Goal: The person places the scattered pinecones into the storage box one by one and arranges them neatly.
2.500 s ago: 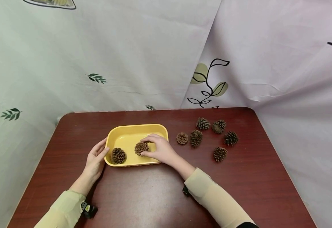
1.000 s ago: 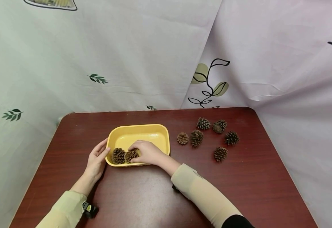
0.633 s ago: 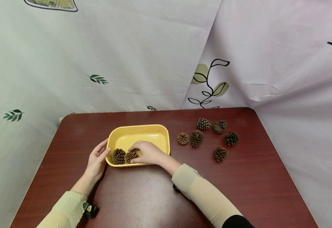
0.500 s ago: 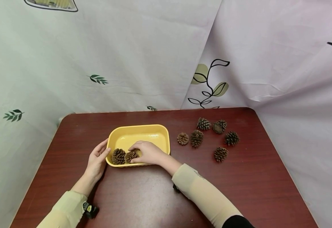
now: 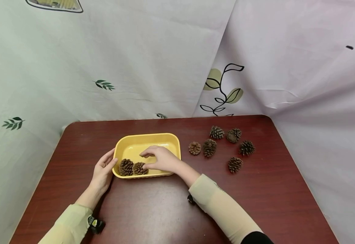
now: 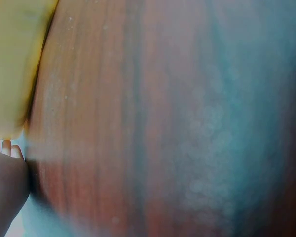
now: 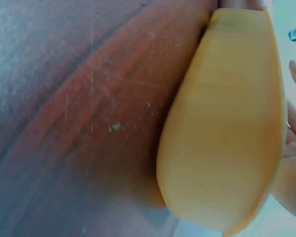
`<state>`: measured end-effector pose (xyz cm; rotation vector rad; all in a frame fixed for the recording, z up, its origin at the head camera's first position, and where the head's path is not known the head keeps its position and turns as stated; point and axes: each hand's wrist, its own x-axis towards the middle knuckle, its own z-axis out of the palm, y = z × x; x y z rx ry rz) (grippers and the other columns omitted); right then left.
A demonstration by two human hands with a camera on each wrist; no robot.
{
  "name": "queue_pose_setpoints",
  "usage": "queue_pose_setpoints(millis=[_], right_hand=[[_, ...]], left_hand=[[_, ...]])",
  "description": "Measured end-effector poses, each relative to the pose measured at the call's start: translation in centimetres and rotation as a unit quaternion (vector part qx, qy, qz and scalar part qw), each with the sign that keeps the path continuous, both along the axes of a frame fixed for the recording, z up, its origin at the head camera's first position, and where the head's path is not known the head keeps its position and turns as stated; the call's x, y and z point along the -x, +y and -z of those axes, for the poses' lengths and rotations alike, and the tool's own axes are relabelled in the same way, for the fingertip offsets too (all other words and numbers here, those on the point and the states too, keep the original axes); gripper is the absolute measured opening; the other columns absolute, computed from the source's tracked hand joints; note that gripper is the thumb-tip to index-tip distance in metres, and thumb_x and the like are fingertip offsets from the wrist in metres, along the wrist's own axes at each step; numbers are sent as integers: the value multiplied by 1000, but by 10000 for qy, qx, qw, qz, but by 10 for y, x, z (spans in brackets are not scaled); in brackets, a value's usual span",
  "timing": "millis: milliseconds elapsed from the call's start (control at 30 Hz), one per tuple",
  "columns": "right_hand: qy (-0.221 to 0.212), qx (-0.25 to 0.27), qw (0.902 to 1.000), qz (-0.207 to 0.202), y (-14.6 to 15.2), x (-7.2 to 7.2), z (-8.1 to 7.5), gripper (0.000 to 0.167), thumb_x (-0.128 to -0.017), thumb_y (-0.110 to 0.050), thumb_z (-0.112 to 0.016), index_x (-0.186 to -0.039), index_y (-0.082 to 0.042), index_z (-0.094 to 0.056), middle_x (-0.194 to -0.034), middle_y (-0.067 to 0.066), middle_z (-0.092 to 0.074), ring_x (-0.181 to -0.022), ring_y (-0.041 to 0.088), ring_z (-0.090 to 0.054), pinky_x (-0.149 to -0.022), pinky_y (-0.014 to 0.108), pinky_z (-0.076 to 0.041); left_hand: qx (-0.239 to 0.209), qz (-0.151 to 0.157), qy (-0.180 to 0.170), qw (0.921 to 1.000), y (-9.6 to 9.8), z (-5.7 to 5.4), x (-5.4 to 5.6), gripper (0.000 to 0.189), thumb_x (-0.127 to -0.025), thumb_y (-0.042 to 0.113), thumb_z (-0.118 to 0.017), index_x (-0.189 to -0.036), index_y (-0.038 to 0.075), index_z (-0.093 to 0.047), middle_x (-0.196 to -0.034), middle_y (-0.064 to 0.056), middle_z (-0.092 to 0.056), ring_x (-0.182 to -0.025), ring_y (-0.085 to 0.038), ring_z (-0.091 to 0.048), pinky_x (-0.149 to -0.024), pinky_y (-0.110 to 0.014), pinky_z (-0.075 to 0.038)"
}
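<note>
Pale leaf-printed cloth point(image 5: 153, 51) hangs behind a red-brown table point(image 5: 165, 210), where the left hand point(image 5: 102, 171) grips a yellow tray point(image 5: 147, 137), thumb on its nine o'clock rim. Inside, one pine cone point(image 5: 126, 167) sits at eight o'clock and a second pine cone point(image 5: 139, 168) just beside it at seven; the right hand point(image 5: 162, 160), thumb and fingers well parted, holds nothing. Six other pine cones point(image 5: 209, 148) lie outside toward three o'clock.

Reddish-brown table point(image 5: 153, 210); pale cloth backdrop point(image 5: 153, 61) behind, printed with leafy sprigs point(image 5: 104, 84).

Glossy plast. tray point(image 5: 131, 149), rough pinecones point(image 5: 126, 167)
</note>
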<state>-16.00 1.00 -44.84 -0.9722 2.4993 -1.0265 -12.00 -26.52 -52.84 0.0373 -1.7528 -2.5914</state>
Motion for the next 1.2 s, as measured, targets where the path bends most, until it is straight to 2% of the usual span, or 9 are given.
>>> queue_pose_setpoints(millis=[200,467,800,1200], right_hand=[[155,354,9992,143,15,2,-8,42,-96,-21,-81,-135,-7,-71,-134,7,-74,-123,22,-70,-113,32,-52],[-11,871,9948,520,35,9,-13,40,-97,-16,-80,-133,-2,-71,-133,12,-74,-123,26,-70,-113,32,-54],[385,1092,9875,1069,64,19,-10,37,-92,-10,-83,-127,-2,-74,-126,13,-76,-117,27,-73,-107,37,-58],[375,1041,9815,1561,113,25,-4,37,-91,-5,-83,-127,-1,-74,-123,14,-76,-116,31,-73,-105,49,-58]], left_hand=[[-17,6,12,10000,-1,0,0,41,-106,-7,-55,-133,20,-72,-127,14,-75,-111,0,-72,-89,-15,-59],[-21,9,33,10000,-2,2,0,42,-107,-6,-54,-132,21,-72,-127,13,-75,-110,-1,-72,-89,-15,-59],[-78,16,23,10000,-1,2,0,41,-107,-6,-55,-131,22,-72,-127,13,-75,-111,-1,-71,-89,-15,-60],[3,9,-21,10000,0,0,-1,40,-107,-5,-55,-135,19,-71,-128,13,-75,-112,-1,-71,-90,-15,-59]])
